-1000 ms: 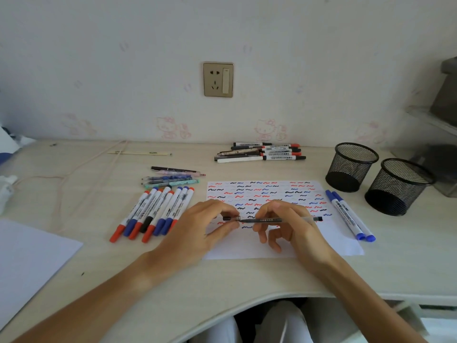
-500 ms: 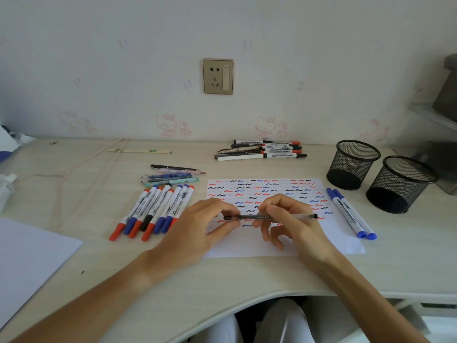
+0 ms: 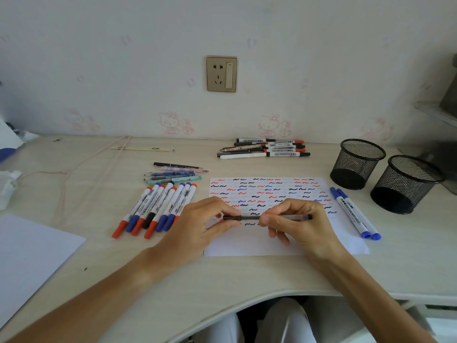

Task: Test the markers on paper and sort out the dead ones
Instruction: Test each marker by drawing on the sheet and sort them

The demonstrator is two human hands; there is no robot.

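over the scribbled paper (image 3: 284,246) on the table (image 3: 222,276), both hands pinch one pen (image 3: 249,217) level, left hand (image 3: 197,225) w/ fingers on its dark cap end, right hand (image 3: 300,225) on the clear barrel; risk: a skewed push or pull lets it slip and streak the test marks.

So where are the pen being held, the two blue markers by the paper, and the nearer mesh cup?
pen (image 3: 249,217), head view, dark barrel between the hands.
two blue markers (image 3: 352,212), head view, white barrel.
nearer mesh cup (image 3: 405,191), head view, outer wall.
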